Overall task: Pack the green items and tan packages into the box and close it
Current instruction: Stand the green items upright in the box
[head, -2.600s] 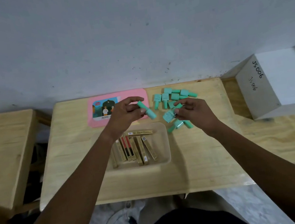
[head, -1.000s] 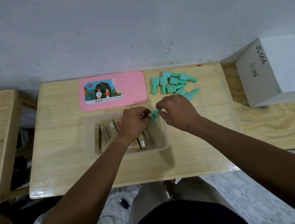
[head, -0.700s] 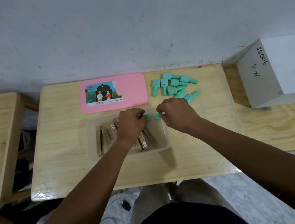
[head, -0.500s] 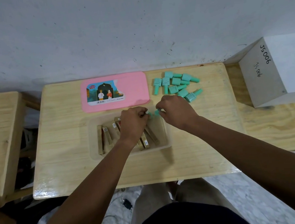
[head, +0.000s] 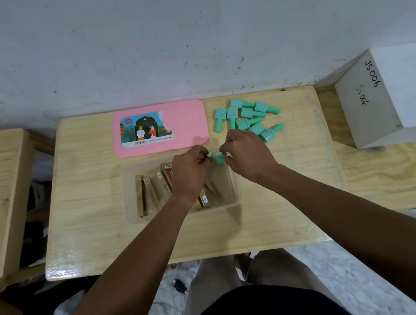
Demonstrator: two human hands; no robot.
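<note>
Two hands over the far right corner of the clear box [head: 234, 201], which sits mid-table on the wooden table [head: 92, 222].

Left hand [head: 193, 170]: fingers curled together, tips pinched on a small green item [head: 210, 155] at the box's far rim. Only a sliver of the item shows past the fingertips.

Right hand [head: 249, 154]: fingers also curled in, tips closed on a second green piece [head: 219, 159] just beside the left hand's one. Cannot tell whether the two pieces touch or are apart; the gap between the hands is narrow and blurred.

Tan packages [head: 151, 193]: several long slim ones lying in the box, mostly side by side and pointing near-to-far, a few angled. The left hand and wrist hide the middle of the row. Two or three more show right of the wrist [head: 210, 194], tilted.

Green items [head: 245, 118]: loose pile of about eight on the table, far right of the box, just beyond the right hand's knuckles. All lying on their sides, caps pointing various ways. Nearest one [head: 270, 132] lies just right of the right hand.

Pink lid [head: 187, 123]: flat on the table, far side of the box, picture label facing up. Its near edge is close to the box's far rim, not on the box. Box is open.

White carton [head: 402, 93] marked JS006 stands on the neighbouring surface to the right, well apart from the work.
</note>
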